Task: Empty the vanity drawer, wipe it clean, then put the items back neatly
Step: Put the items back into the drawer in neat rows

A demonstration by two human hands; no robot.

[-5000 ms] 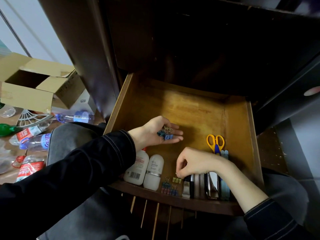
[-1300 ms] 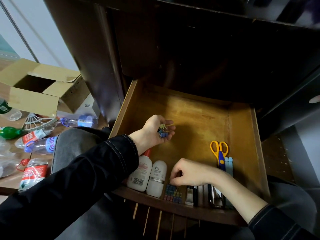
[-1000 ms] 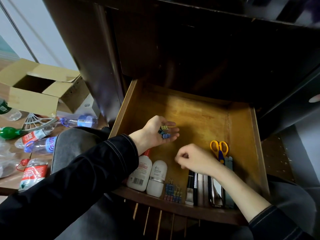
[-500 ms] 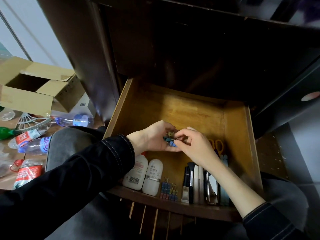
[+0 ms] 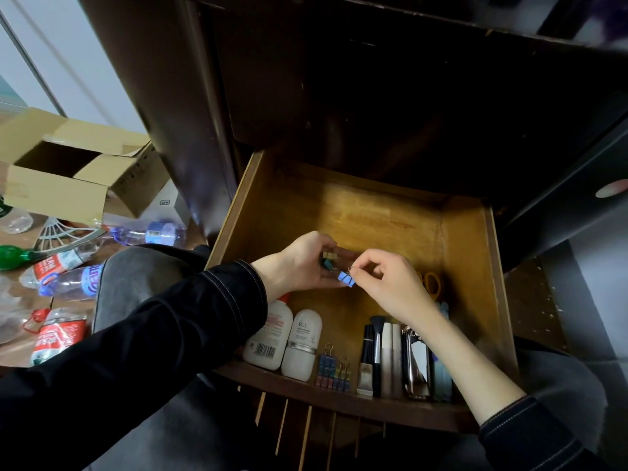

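Note:
The wooden drawer (image 5: 470, 253) stands pulled out below me. My left hand (image 5: 302, 263) is cupped palm up over its middle and holds a few small binder clips (image 5: 329, 260). My right hand (image 5: 387, 283) pinches a blue binder clip (image 5: 346, 278) by its wire loop just off the left fingertips. Along the drawer's front lie two white bottles (image 5: 285, 338), a row of coloured binder clips (image 5: 333, 370), makeup brushes and tubes (image 5: 380, 358), and a shiny metal case (image 5: 417, 363). Yellow-handled scissors (image 5: 432, 282) show behind my right hand.
An open cardboard box (image 5: 68, 175) sits on the floor at the left, with several plastic bottles (image 5: 68, 280) scattered around it. The dark cabinet body (image 5: 373, 79) overhangs the drawer's back. My knee in grey cloth (image 5: 136, 277) is beside the drawer's left wall.
My right hand rose from the clip row at the drawer's front to my left palm and now pinches a blue clip there. The left hand stayed over the drawer's middle.

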